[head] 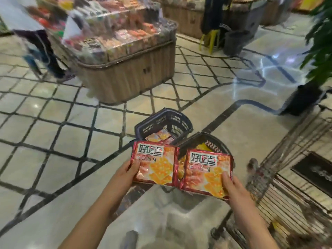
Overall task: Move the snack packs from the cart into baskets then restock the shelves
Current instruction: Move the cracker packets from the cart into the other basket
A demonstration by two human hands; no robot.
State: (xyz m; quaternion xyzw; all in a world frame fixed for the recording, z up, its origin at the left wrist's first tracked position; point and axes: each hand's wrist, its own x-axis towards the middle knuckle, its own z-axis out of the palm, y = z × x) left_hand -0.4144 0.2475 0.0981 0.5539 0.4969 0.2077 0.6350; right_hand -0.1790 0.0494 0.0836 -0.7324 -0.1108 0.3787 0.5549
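Low in the centre of the frame, the left hand (pixel 125 174) pinches the lower left edge of the left snack pack (pixel 154 164), thumb on its printed face and the other fingers (pixel 129 164) wrapped round the edge. Just right of it, the right hand (pixel 233 187) grips the right snack pack (pixel 206 173) the same way at its lower right corner, thumb on top and the rest of the fingers hidden behind. Both packs are red with orange crackers pictured (the same print on each), held flat and side by side with their inner edges touching.

Directly beyond the packs, two baskets stand on the tiled floor (pixel 71 137). The blue basket (pixel 161 121), above the left pack in the frame, has several similar packs lying in its bottom. The dark basket (pixel 212 142) is partly covered by the right pack and shows yellow packaging inside.

The wire cart (pixel 287 177) fills the lower right of the frame. At upper left, a wicker-sided display stand (pixel 125 76) is heaped with blurred snack bags, and a person (pixel 41 47) stands just left of it. A potted plant (pixel 321 42) rises along the right edge, and a yellow stool (pixel 210 38) stands near the top centre.
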